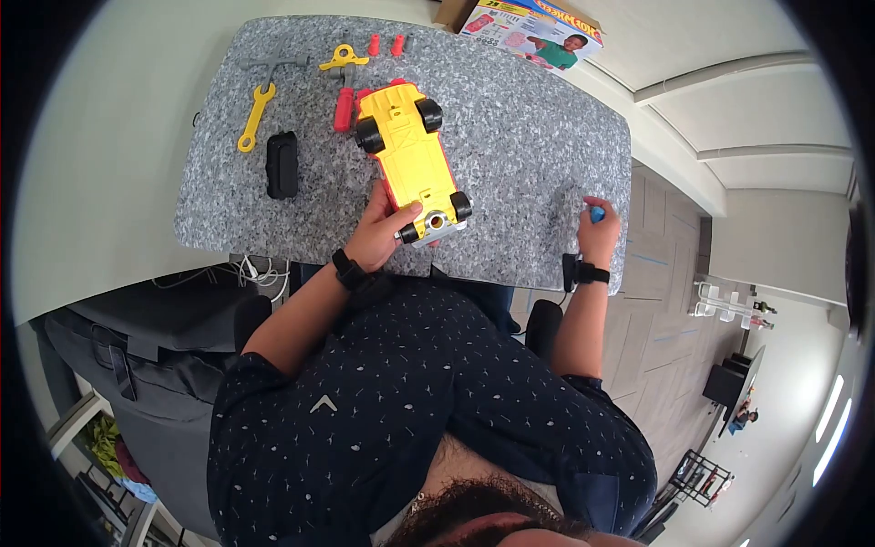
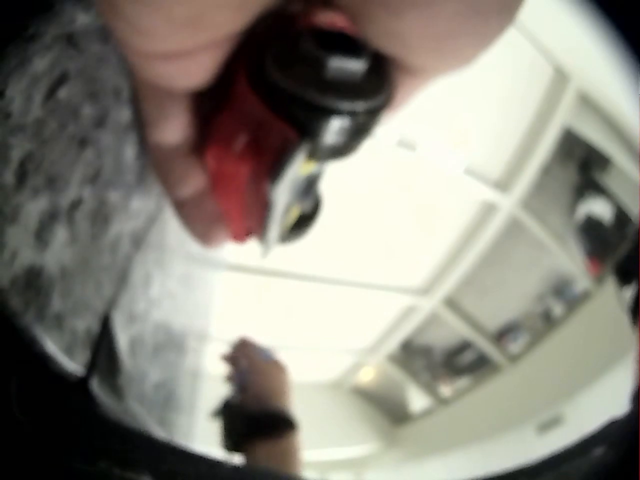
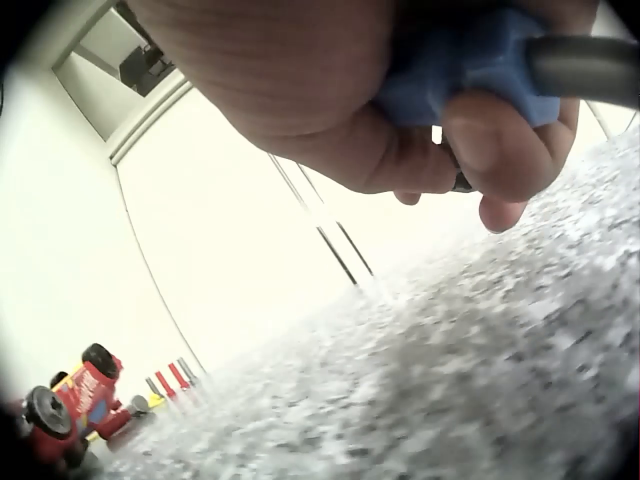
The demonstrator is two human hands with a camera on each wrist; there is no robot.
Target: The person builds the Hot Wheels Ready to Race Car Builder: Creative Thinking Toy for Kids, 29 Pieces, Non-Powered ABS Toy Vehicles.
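Note:
My left hand [image 1: 372, 235] grips one end of a toy car [image 1: 410, 155], its thumb lying on the yellow underside. The car is turned bottom up over the table, with black wheels and red sides. The left wrist view shows a black wheel [image 2: 330, 80] and red body close between the fingers. Near the table's right edge, my right hand [image 1: 597, 232] pinches a blue-handled tool [image 1: 597, 214]. Close up in the right wrist view, the tool has a faceted blue handle [image 3: 440, 85] and a dark grey shaft [image 3: 585, 70]; much of the handle is hidden by the fingers.
On the speckled grey table [image 1: 519, 164] lie a yellow wrench [image 1: 255, 118], a grey bar [image 1: 273, 62], a red-handled tool [image 1: 344, 108], a yellow ring piece [image 1: 344, 60], two red pegs [image 1: 375, 44] and a black case [image 1: 283, 166]. A toy box [image 1: 538, 32] stands beyond the far edge.

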